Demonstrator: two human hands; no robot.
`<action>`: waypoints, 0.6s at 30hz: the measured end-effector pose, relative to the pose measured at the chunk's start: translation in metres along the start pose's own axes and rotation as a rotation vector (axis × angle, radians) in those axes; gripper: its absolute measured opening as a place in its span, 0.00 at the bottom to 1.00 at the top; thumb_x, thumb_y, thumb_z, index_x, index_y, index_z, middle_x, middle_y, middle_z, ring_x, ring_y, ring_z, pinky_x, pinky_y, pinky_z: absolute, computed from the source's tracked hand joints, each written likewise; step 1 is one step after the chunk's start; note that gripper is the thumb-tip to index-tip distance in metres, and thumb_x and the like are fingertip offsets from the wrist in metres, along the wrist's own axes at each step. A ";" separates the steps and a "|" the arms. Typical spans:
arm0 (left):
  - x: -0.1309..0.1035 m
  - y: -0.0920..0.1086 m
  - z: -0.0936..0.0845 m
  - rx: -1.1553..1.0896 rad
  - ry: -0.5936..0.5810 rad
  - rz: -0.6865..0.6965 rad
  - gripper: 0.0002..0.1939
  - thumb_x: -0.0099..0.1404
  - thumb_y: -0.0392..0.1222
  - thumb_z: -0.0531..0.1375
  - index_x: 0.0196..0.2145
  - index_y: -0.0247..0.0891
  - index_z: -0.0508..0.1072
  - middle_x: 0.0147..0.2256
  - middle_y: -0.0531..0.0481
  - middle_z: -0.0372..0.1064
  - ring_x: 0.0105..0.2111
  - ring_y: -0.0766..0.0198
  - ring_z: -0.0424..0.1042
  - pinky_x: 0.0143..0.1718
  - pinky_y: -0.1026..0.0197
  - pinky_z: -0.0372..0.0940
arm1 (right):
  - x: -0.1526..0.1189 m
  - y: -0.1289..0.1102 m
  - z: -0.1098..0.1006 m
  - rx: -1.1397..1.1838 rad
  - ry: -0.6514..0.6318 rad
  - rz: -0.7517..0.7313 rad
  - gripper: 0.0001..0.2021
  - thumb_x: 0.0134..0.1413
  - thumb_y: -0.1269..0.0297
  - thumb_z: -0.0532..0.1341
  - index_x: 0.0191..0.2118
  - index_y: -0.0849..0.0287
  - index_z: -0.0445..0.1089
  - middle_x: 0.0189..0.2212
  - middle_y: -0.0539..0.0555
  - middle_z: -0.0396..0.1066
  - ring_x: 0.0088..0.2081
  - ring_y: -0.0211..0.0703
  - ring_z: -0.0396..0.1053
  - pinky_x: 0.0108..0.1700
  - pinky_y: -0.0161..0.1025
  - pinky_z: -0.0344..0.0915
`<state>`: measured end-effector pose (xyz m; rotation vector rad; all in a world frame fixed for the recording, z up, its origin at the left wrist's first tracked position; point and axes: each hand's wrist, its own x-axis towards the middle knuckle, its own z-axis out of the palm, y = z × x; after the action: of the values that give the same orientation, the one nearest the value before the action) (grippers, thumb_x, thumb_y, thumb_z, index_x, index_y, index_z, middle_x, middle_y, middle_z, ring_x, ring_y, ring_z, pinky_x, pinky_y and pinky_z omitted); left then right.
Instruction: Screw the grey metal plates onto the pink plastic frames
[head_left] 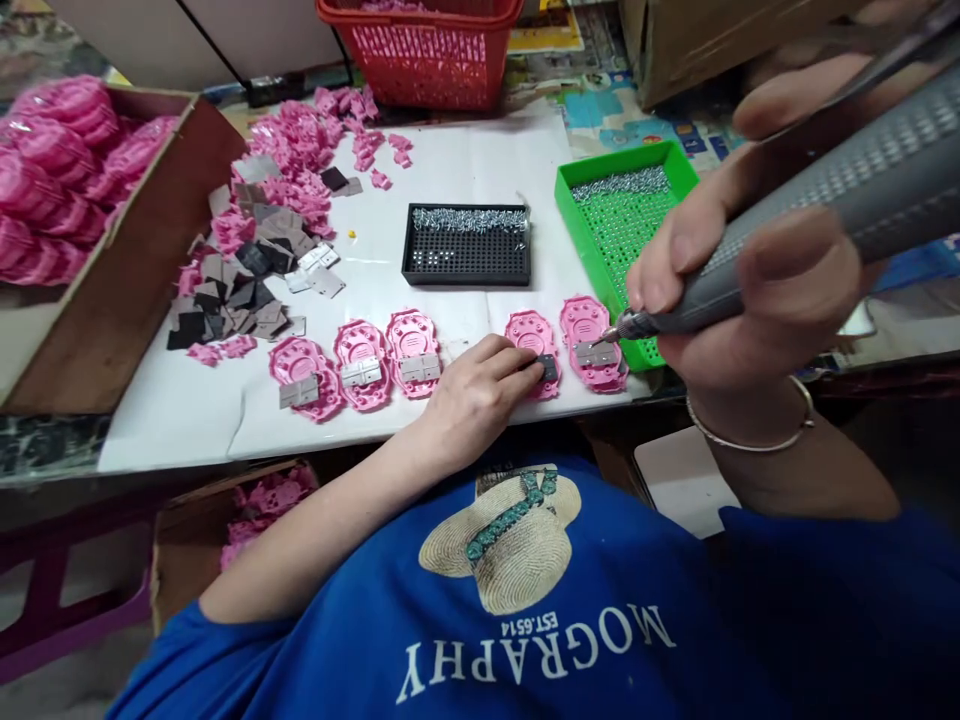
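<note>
My right hand (727,350) is wrapped round a grey electric screwdriver (847,175). Its bit points down at a grey metal plate (595,354) lying in the rightmost pink plastic shell (584,318); whether it touches a screw is too small to tell. My left hand (472,402) rests on the neighbouring pink shell (529,328), fingers bent and together on a dark plate (550,368) in its lower half. Left of this hand, three more pink shells (413,330) lie in a row, each with a silvery plate (419,369) across it.
A black perforated screw tray (466,278) stands mid-table, a green one (574,225) by my right hand. Loose plates (255,300) and small pink parts (300,140) are heaped at left, beside a carton (142,250) of pink pieces. A red basket (427,60) stands behind.
</note>
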<state>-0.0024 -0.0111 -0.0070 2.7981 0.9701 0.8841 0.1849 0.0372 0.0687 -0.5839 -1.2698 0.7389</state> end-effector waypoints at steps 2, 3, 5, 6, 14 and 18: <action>0.000 -0.001 0.000 0.019 -0.002 0.000 0.10 0.73 0.34 0.53 0.43 0.31 0.75 0.41 0.41 0.76 0.41 0.59 0.70 0.40 0.58 0.70 | -0.002 0.004 0.006 0.071 -0.045 0.021 0.17 0.42 0.52 0.71 0.39 0.48 0.74 0.39 0.48 0.72 0.16 0.31 0.57 0.13 0.38 0.54; 0.000 -0.001 -0.001 0.025 -0.013 -0.007 0.11 0.73 0.35 0.53 0.43 0.32 0.75 0.42 0.41 0.76 0.41 0.59 0.70 0.40 0.58 0.70 | -0.002 0.005 0.008 0.088 -0.067 0.051 0.17 0.42 0.52 0.71 0.39 0.50 0.73 0.33 0.48 0.71 0.15 0.32 0.58 0.13 0.38 0.54; 0.000 -0.001 -0.002 0.028 -0.041 -0.018 0.11 0.74 0.35 0.52 0.43 0.33 0.75 0.42 0.42 0.76 0.42 0.59 0.70 0.40 0.58 0.69 | -0.003 0.005 0.011 0.100 -0.093 0.096 0.17 0.41 0.52 0.72 0.36 0.51 0.72 0.23 0.45 0.64 0.15 0.34 0.57 0.14 0.38 0.53; -0.001 -0.001 -0.002 0.028 -0.056 -0.021 0.12 0.74 0.36 0.52 0.43 0.33 0.75 0.42 0.42 0.76 0.42 0.59 0.70 0.40 0.58 0.69 | -0.004 0.004 0.012 0.098 -0.094 0.104 0.16 0.41 0.52 0.72 0.35 0.51 0.72 0.20 0.44 0.59 0.14 0.34 0.57 0.14 0.37 0.52; -0.002 0.002 -0.004 0.074 -0.057 -0.011 0.10 0.74 0.36 0.54 0.46 0.31 0.74 0.42 0.42 0.76 0.42 0.60 0.70 0.39 0.59 0.68 | -0.014 0.015 0.015 0.106 -0.117 0.017 0.09 0.51 0.56 0.68 0.37 0.50 0.74 0.30 0.47 0.69 0.20 0.33 0.58 0.18 0.36 0.58; -0.002 0.003 -0.004 0.087 -0.061 -0.018 0.10 0.74 0.36 0.54 0.45 0.32 0.74 0.42 0.43 0.76 0.41 0.60 0.70 0.38 0.59 0.68 | -0.018 0.025 0.016 0.087 -0.143 0.025 0.09 0.51 0.54 0.67 0.36 0.50 0.73 0.22 0.45 0.61 0.20 0.34 0.57 0.21 0.36 0.63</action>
<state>-0.0040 -0.0146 -0.0043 2.8647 1.0469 0.7674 0.1626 0.0399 0.0420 -0.4833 -1.3568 0.8644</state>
